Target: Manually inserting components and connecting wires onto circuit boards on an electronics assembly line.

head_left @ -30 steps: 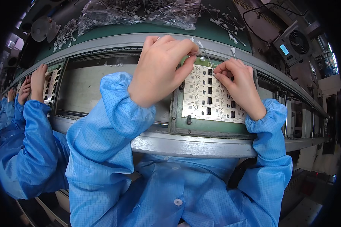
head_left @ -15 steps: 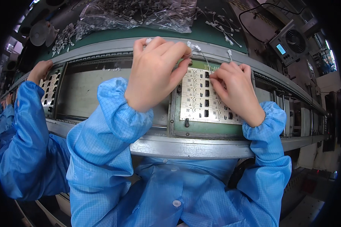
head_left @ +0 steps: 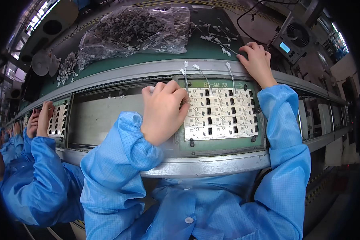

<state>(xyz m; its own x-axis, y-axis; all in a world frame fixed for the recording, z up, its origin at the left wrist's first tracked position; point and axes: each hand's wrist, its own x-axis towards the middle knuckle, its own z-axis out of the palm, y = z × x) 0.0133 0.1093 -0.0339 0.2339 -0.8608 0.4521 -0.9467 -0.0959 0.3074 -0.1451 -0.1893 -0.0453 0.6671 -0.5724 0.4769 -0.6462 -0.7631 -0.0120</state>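
left hand (head_left: pixel 163 112): centre of frame, grip curled shut, fingertips pinched on a thin white lead at the left edge of the circuit panel (head_left: pixel 220 114); what exactly sits between the fingers is hidden
right hand (head_left: pixel 257 62): upper right of centre, fingers spread and loose, holding nothing, fingertips resting on the green surface (head_left: pixel 196 46) among loose white-tipped parts (head_left: pixel 216 38)
circuit panel: white grid of small boards with black sockets, centre right of frame, lying in a green carrier (head_left: pixel 218 144) on the grey conveyor rail (head_left: pixel 204 166)
wire leads (head_left: pixel 206 76): three or so thin leads with white connectors, standing up from the panel's top edge, just below the right hand
label: pale strip with print along the carrier's top edge, centre right
plastic bag (head_left: pixel 136 30): clear, crumpled, full of small parts, upper centre on the surface
small unit (head_left: pixel 292 38): grey box with fan grille and blue screen, upper right
co-worker's hand (head_left: pixel 44 116): left edge of frame, blue sleeve, on another panel (head_left: pixel 58 122)
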